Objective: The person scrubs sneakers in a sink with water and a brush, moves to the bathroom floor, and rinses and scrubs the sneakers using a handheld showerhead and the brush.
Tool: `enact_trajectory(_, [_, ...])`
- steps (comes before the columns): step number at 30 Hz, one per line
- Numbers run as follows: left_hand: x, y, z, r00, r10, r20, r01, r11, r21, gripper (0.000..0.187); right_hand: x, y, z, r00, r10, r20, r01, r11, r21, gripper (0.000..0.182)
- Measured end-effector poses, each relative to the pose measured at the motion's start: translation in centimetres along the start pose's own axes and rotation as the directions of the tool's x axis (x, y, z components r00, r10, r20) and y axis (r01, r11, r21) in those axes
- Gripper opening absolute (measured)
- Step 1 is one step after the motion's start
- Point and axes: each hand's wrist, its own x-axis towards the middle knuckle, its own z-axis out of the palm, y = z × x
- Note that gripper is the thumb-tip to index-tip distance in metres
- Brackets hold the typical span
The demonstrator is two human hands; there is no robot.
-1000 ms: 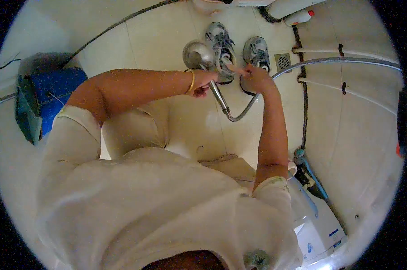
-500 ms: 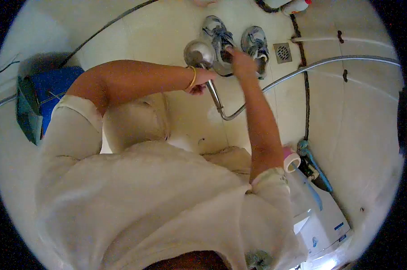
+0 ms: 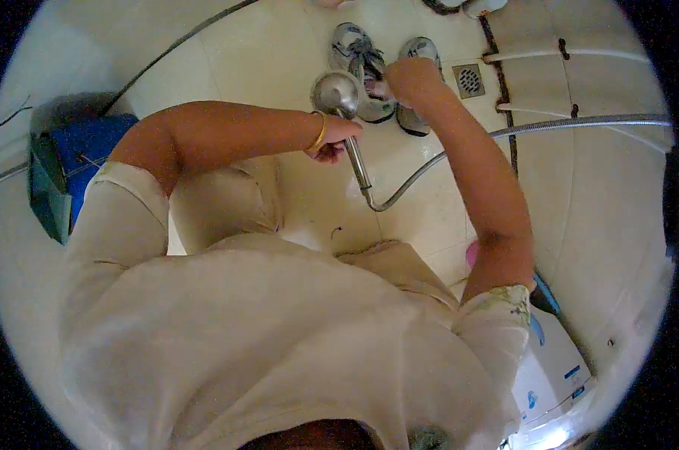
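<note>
My left hand (image 3: 330, 144) is closed round the handle of a chrome shower head (image 3: 336, 95), whose round head lies beside a grey lace-up shoe (image 3: 352, 49). The metal hose (image 3: 422, 171) loops from the handle's lower end and runs off to the right. My right hand (image 3: 414, 82) is curled at the open collar of that shoe, its fingers pointing inward; what they hold, if anything, is hidden. A second grey shoe (image 3: 412, 122) stands to the right, partly covered by my right hand and forearm. Both shoes are on the wet tiled floor.
A square floor drain (image 3: 469, 81) is right of the shoes. Pale pipes (image 3: 534, 55) run along the right wall. A blue box-like thing (image 3: 99, 142) stands at the left. A white appliance or box (image 3: 553, 364) is at the lower right.
My right hand has moved slightly up and right, its elbow swinging outward to the right. The hose has shifted a little; my left hand stays almost in place with the shower head.
</note>
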Motion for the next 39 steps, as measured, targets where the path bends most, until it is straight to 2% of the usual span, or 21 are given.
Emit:
enact_trajectory(3, [0.0, 0.3, -0.5, 1.000, -0.010, -0.006, 0.010, 1.000, -0.018, 0.029, 0.0, 3.0, -3.8, 0.977, -0.114, 0.179, 0.081, 0.980, 0.182, 0.044])
enact_trajectory(6, [-0.1, 0.2, -0.4, 0.999, 0.018, -0.034, -0.019, 0.999, -0.034, 0.028, 0.3, 2.4, -1.4, 0.993, 0.076, 0.090, -0.093, 0.975, 0.202, 0.045])
enact_trajectory(7, [-0.2, 0.1, -0.4, 0.998, 0.022, -0.051, -0.024, 0.999, -0.043, 0.028, -0.5, 1.3, -2.2, 0.994, -0.022, 0.108, 0.001, 0.982, 0.187, 0.042])
enact_trajectory(9, [0.6, 0.0, -0.9, 0.999, 0.036, -0.013, -0.036, 0.999, -0.032, 0.028, 0.0, 2.8, -1.9, 0.991, -0.080, 0.107, 0.047, 0.958, 0.282, 0.028])
enact_trajectory(11, [0.3, -0.1, -0.6, 0.999, 0.037, 0.013, -0.036, 0.999, -0.028, 0.027, -1.9, 4.5, -0.7, 1.000, -0.012, 0.019, 0.004, 0.933, 0.360, 0.024])
enact_trajectory(12, [-0.8, 0.2, -0.6, 0.999, 0.038, 0.010, -0.037, 0.999, -0.030, 0.026, -4.0, 4.8, -0.1, 0.993, 0.086, -0.075, -0.050, 0.918, 0.393, 0.026])
enact_trajectory(14, [-1.1, 0.3, -0.7, 1.000, 0.023, 0.007, -0.023, 0.998, -0.052, 0.027, -8.9, 4.0, -0.8, 0.980, 0.197, 0.016, -0.182, 0.873, 0.452, 0.025])
enact_trajectory(15, [-0.5, 0.1, -0.8, 1.000, 0.013, 0.009, -0.012, 0.997, -0.072, 0.027, -11.0, 2.9, 0.3, 0.961, 0.275, -0.008, -0.235, 0.836, 0.495, 0.026])
enact_trajectory(16, [-0.1, 0.0, -1.0, 1.000, 0.008, 0.010, -0.007, 0.996, -0.089, 0.028, -12.6, 1.6, 1.9, 0.933, 0.357, -0.033, -0.285, 0.794, 0.537, 0.027])
enact_trajectory(18, [-1.0, 0.1, -0.6, 0.998, 0.059, -0.008, -0.060, 0.992, -0.111, 0.027, -14.6, -2.2, 4.3, 0.839, 0.542, 0.049, -0.446, 0.633, 0.633, 0.021])
enact_trajectory(21, [-0.1, 0.1, -0.8, 0.996, 0.089, -0.009, -0.090, 0.992, -0.087, 0.026, -14.2, -4.6, 5.2, 0.814, 0.578, 0.059, -0.445, 0.553, 0.704, 0.022])
enact_trajectory(24, [0.4, 0.6, 0.0, 0.996, 0.064, -0.059, -0.068, 0.995, -0.069, 0.025, -12.1, -4.5, 7.5, 0.738, 0.674, 0.041, -0.324, 0.301, 0.897, 0.023])
enact_trajectory(27, [1.0, 1.4, 0.1, 0.996, 0.038, -0.085, -0.041, 0.998, -0.041, 0.026, -6.3, -4.8, 14.8, 0.767, 0.626, 0.141, -0.156, -0.030, 0.987, 0.021])
enact_trajectory(30, [1.5, 1.3, -0.4, 0.997, 0.058, -0.057, -0.062, 0.994, -0.084, 0.026, -3.2, -5.3, 14.8, 0.671, 0.722, -0.171, -0.089, 0.307, 0.948, 0.023])
enact_trajectory(33, [0.7, 1.5, -0.7, 0.995, 0.064, -0.082, -0.074, 0.989, -0.132, 0.026, -4.6, -4.9, 12.3, 0.611, 0.791, -0.028, -0.075, 0.093, 0.993, 0.025])
enact_trajectory(36, [-0.4, 1.8, -0.8, 0.991, 0.046, -0.128, -0.070, 0.980, -0.186, 0.026, -7.6, -4.0, 13.0, 0.689, 0.725, 0.022, -0.169, 0.131, 0.977, 0.025])
enact_trajectory(37, [-0.5, 2.1, -1.0, 0.989, 0.044, -0.140, -0.073, 0.975, -0.209, 0.026, -8.6, -4.2, 13.4, 0.759, 0.650, -0.033, -0.143, 0.215, 0.966, 0.025])
enact_trajectory(39, [-1.4, 3.0, -1.4, 0.990, 0.052, -0.134, -0.066, 0.992, -0.108, 0.026, -7.5, -4.0, 12.7, 0.745, 0.659, -0.101, -0.191, 0.356, 0.915, 0.024])
